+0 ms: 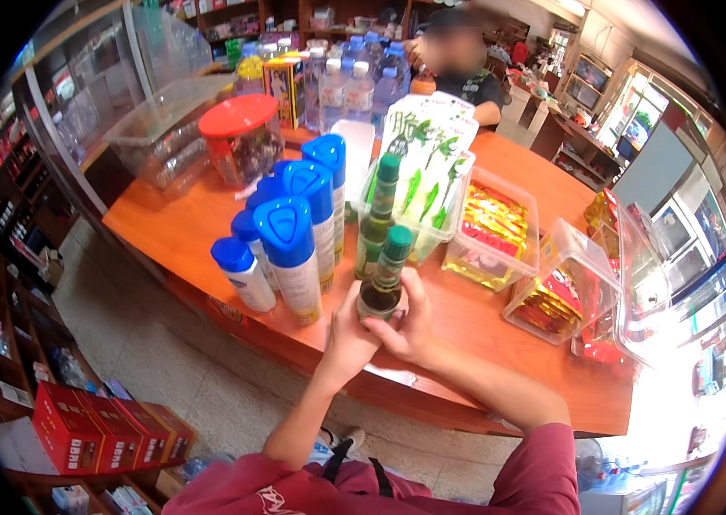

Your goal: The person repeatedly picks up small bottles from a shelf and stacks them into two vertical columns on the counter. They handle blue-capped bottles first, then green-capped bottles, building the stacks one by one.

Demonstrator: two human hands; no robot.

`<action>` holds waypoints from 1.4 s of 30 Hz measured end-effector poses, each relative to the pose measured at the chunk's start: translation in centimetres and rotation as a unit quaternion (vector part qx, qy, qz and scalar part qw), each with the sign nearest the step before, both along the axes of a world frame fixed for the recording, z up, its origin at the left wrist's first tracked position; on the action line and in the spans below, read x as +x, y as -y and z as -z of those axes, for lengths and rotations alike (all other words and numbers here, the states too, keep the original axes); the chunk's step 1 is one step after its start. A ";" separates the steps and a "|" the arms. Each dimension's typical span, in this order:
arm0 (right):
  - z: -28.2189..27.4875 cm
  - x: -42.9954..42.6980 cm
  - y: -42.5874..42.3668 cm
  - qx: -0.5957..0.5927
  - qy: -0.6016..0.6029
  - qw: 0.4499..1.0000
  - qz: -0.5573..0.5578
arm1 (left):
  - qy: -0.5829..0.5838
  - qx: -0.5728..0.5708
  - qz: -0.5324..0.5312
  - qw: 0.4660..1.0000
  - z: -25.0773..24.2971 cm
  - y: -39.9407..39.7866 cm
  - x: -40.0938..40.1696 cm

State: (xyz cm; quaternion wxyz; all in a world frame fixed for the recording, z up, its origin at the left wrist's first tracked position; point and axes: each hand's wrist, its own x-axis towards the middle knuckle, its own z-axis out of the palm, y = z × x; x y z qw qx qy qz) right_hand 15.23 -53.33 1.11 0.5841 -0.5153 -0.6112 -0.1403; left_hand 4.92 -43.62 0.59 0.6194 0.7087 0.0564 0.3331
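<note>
Both my hands are around one green glass bottle with a green cap (390,267), near the front edge of the wooden counter (466,347). My left hand (351,335) wraps its left side and my right hand (409,322) its right side, the thumb across the front. Directly behind stands a similar green bottle (379,212). Left of the hands are several spray cans with blue caps (292,257) and a small white bottle with a blue cap (244,277). Behind the bottles, a clear plastic bin (443,235) holds white and green snack packets (427,167).
Rightward stand clear bins of red and gold packets (492,232), (553,296). A red-lidded jar (241,138), a clear box (163,141) and water bottles (344,90) are further back. A person (466,77) is behind the counter. Red boxes (99,431) lie lower left.
</note>
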 end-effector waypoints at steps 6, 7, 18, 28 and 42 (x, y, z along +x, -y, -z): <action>0.8 -0.1 0.5 0.002 0.014 0.999 0.049 | -0.044 0.006 -0.033 0.998 0.3 0.4 -0.6; 0.9 -0.3 0.5 0.002 0.018 0.998 0.064 | -0.019 0.023 -0.054 0.998 0.0 0.4 -0.7; -1.1 -0.1 -0.1 0.011 0.037 0.990 0.132 | 0.104 0.159 -0.144 0.971 -0.5 0.8 -0.4; -0.7 -0.1 -0.5 0.002 -0.007 0.990 0.144 | 0.053 0.127 -0.083 0.987 1.0 0.4 0.2; -1.0 -0.6 -0.4 -0.033 -0.046 0.988 0.144 | 0.053 0.204 -0.085 0.974 1.5 0.1 0.9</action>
